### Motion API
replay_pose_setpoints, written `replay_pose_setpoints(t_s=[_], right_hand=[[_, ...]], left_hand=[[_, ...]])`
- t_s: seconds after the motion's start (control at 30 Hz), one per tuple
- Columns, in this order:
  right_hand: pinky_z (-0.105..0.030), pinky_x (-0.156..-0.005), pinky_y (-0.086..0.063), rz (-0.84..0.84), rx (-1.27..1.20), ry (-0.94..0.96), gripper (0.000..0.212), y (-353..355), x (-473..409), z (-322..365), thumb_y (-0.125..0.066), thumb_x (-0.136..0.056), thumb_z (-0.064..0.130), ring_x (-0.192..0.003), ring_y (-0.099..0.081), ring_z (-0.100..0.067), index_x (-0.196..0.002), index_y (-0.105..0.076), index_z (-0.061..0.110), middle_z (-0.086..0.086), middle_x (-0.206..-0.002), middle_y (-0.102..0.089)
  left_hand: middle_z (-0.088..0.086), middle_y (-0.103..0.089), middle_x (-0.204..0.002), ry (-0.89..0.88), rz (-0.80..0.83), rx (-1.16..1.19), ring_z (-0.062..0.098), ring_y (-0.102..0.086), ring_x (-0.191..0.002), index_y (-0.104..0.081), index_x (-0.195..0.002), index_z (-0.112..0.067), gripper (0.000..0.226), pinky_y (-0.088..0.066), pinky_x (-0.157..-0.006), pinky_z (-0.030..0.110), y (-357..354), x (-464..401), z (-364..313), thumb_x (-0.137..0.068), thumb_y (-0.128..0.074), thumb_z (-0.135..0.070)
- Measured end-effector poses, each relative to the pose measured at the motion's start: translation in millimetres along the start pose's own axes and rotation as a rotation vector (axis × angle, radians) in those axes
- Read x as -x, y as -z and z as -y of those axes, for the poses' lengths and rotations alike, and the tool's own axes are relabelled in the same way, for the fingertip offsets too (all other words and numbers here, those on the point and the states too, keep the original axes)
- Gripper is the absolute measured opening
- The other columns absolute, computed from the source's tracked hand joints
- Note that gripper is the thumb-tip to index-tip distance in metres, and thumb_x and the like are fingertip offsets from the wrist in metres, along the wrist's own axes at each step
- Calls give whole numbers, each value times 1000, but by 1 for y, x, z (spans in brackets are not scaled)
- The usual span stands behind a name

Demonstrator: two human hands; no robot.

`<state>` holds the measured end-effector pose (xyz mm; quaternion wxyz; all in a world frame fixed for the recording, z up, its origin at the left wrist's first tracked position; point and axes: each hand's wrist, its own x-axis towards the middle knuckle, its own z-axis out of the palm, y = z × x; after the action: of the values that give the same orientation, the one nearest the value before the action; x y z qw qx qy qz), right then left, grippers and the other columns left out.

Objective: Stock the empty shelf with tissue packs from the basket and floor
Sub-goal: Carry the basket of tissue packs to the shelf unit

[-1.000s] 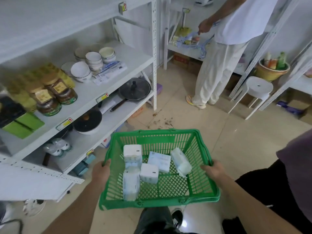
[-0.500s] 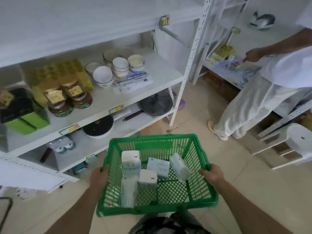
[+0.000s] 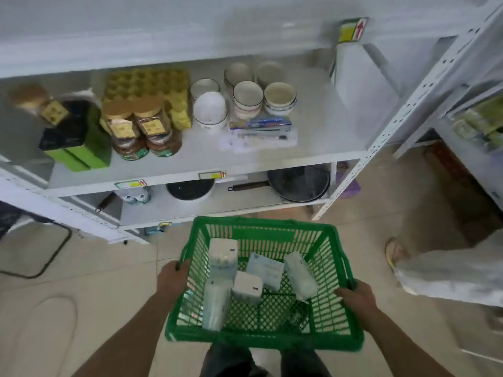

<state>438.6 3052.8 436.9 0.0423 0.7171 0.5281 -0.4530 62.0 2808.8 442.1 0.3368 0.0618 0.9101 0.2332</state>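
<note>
1. Your left hand (image 3: 174, 278) is clamped on the left rim of the green basket (image 3: 337, 333); your right hand (image 3: 356, 297) is clamped on its right rim. Both are occupied with carrying, and neither holds a pack.
2. The tissue packs (image 3: 221, 257) lie loose inside the basket: two stacked along the left wall, one small pack near the centre, one flat pack toward the far wall, one tilted at the right. I count about five; none has left the basket.
3. The basket is held above the floor, just in front of the lower edge of the white shelving unit (image 3: 386, 131).
4. The middle shelf carries jars (image 3: 141, 129), bowls (image 3: 247, 102), yellow egg trays (image 3: 147, 83) and green boxes (image 3: 81, 153); its right end is bare. The shelf below holds a frying pan (image 3: 296, 183).
5. Judgement: stocking has not begun. No pack is visible on any shelf here, and the view is too blurred to confirm which shelf is the empty one.
6. No packs on the floor are visible. A second person's trouser leg (image 3: 449, 273) stands at the right.
</note>
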Motion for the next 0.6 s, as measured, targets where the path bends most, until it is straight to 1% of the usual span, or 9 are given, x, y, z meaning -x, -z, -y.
replay_pose_setpoints(t_s=[0.03, 0.1, 0.17, 0.23, 0.3, 0.33, 0.43, 0.5, 0.6], right_hand=[[-49, -79, -62, 3, 17, 10, 16, 4, -13, 4, -77, -83, 11, -80, -73, -36, -96, -71, 4, -18, -82, -74], [-39, -72, -57, -6, 48, 28, 18, 10, -36, 10, -76, -84, 17, -74, -67, -30, -98, -72, 7, -11, -78, -70], [-35, -67, -50, -8, 54, 44, 20, 12, -57, 18, -75, -86, 21, -68, -61, -23, -100, -72, 7, -5, -74, -66], [-38, -72, -52, -1, 67, 49, 21, 8, -75, 24, -74, -86, 22, -73, -63, -28, -101, -72, 7, -8, -78, -68], [-45, -80, -57, -4, 84, 47, 22, 0, -95, 30, -74, -87, 22, -85, -68, -36, -104, -71, 7, -16, -88, -71], [-48, -84, -58, -2, 84, 46, 26, -6, -106, 34, -74, -87, 21, -91, -69, -39, -108, -71, 6, -20, -95, -73], [-44, -86, -57, -6, 85, 23, 39, -29, -141, 38, -76, -86, 19, -103, -70, -40, -121, -70, 2, -24, -109, -73], [-39, -82, -57, -12, 86, -8, 42, -50, -169, 36, -76, -85, 18, -103, -71, -38, -124, -70, 3, -22, -111, -74], [-31, -73, -54, -39, 89, -35, 38, -80, -206, 30, -76, -84, 16, -89, -69, -31, -120, -72, 6, -16, -101, -73]], left_hand=[[15, -72, -75, 11, -7, 9, 32, -70, -69, -68, -86, -6, 42, -57, -68, 40, -7, 2, -4, -103, -54, -41], [12, -70, -71, 33, -12, 23, 30, -67, -63, -67, -84, -7, 41, -51, -60, 36, -19, 3, -12, -104, -54, -41], [14, -68, -71, 68, -19, 35, 28, -63, -60, -67, -86, -4, 42, -47, -59, 35, -29, -1, -16, -103, -54, -40], [19, -70, -78, 95, -29, 42, 33, -66, -68, -68, -91, -1, 43, -50, -63, 39, -40, -8, -18, -103, -56, -40], [24, -72, -90, 119, -32, 32, 40, -68, -85, -70, -96, 1, 41, -53, -75, 45, -52, -23, -17, -101, -57, -38], [25, -72, -94, 131, -37, 29, 42, -68, -90, -71, -98, 1, 40, -54, -78, 46, -60, -32, -16, -101, -58, -37], [22, -71, -95, 166, -34, 19, 41, -68, -93, -72, -103, -2, 36, -50, -73, 42, -84, -62, -8, -99, -61, -36], [19, -70, -95, 193, -37, 21, 37, -67, -91, -72, -106, -5, 32, -51, -75, 42, -105, -88, 1, -97, -63, -34], [14, -68, -93, 202, -28, 1, 30, -62, -84, -71, -101, -14, 15, -50, -73, 40, -135, -122, 18, -93, -65, -25]])
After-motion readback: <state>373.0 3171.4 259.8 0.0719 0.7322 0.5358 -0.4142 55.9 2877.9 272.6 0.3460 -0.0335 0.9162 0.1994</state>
